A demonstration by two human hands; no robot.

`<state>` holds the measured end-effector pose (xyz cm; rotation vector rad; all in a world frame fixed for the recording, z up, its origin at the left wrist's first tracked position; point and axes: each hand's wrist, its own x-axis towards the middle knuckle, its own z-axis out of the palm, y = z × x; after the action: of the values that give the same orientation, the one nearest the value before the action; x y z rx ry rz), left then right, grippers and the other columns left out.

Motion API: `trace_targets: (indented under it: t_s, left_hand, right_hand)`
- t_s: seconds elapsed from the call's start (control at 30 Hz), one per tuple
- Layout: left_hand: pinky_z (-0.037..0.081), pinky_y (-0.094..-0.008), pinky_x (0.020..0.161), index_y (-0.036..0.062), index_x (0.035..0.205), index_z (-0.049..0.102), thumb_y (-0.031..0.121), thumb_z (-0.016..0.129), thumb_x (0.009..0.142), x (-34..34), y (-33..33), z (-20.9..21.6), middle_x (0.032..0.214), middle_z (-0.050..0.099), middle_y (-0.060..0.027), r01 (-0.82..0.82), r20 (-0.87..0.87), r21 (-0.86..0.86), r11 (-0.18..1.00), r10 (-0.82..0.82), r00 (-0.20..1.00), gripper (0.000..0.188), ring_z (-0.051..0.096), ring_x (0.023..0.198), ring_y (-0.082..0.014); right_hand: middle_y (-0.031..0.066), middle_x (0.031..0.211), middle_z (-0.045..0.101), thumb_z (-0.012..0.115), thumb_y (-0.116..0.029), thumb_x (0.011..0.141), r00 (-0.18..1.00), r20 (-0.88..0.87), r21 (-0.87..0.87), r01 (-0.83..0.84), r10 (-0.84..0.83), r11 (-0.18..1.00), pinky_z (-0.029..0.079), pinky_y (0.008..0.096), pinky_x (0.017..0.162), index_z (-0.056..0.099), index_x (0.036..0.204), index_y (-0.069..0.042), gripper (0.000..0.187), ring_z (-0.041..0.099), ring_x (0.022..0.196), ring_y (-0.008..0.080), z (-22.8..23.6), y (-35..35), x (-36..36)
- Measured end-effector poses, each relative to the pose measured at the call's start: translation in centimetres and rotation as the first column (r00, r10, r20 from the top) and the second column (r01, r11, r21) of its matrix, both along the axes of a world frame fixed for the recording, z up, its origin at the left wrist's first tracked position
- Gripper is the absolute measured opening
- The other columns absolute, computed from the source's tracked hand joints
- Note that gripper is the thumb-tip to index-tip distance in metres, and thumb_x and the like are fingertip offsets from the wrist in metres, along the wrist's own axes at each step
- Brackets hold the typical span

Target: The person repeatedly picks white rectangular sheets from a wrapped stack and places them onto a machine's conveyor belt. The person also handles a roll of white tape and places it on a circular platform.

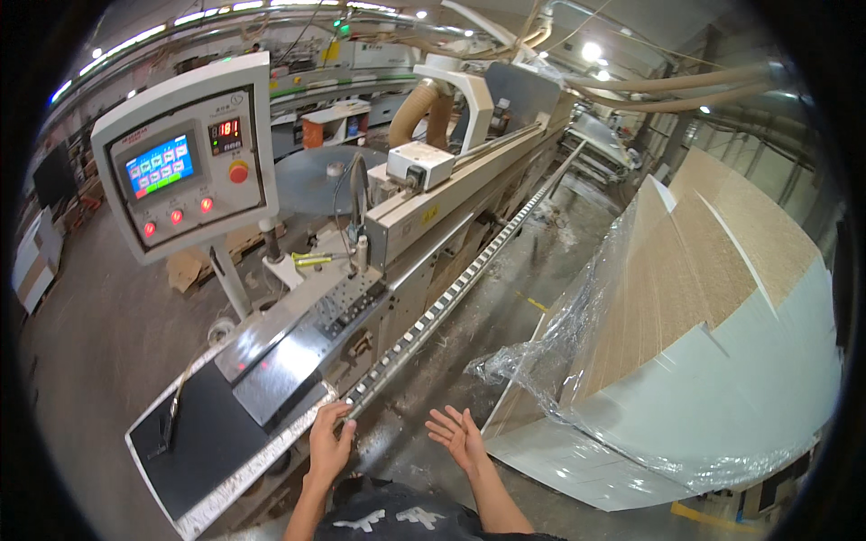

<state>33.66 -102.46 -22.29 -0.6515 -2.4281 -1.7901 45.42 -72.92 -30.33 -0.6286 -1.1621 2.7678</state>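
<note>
My left hand (330, 440) is beside the white edge of the machine's black-topped infeed table (216, 451), close to the near end of a long roller rail (442, 307). Its fingers are slightly curled with the thumb apart, and I see nothing in it; whether it touches the edge I cannot tell. My right hand (461, 440) hovers over the floor between the rail and a large stack of boards (695, 361). Its palm is turned up and inward, the fingers spread, holding nothing. A shiny metal plate (280, 379) lies on the table next to the black surface.
On the left stands a control panel (185, 153) with a lit screen and red buttons. A long edge-banding machine (451, 198) runs away to the far right. Crumpled clear film (559, 370) hangs off the board stack. A metal tool (171, 419) rests on the black surface.
</note>
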Motion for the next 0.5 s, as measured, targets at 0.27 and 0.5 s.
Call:
trace_targets:
  t_s: [0.27,0.5]
  left_hand:
    - [0.052,-0.0456,0.1,0.0089,0.134,0.066,0.026,0.067,0.101,10.8,2.7,0.9,0.142,0.059,-0.0139,0.322,0.135,-0.432,0.842,-0.293,0.946,0.037,0.065,0.118,-0.0368]
    - [0.051,-0.0472,0.105,0.01,0.138,0.063,0.025,0.065,0.102,24.2,-6.0,-0.1,0.143,0.059,-0.0165,0.102,0.247,-0.546,0.832,0.044,0.968,0.039,0.06,0.126,-0.0409]
  right_hand:
    - [0.025,0.153,0.052,0.037,-0.046,0.114,0.956,0.137,-0.134,-0.242,0.26,0.961,0.055,0.0506,0.104,0.03,0.161,-0.004,0.064,0.061,0.13,0.0413,-4.7,-2.5,7.0]
    - [0.0206,0.141,0.063,0.05,-0.042,0.112,0.735,0.408,0.049,-0.61,0.542,0.791,0.06,0.0423,0.092,0.041,0.155,0.0,0.06,0.07,0.116,0.0318,-8.7,-5.1,12.7]
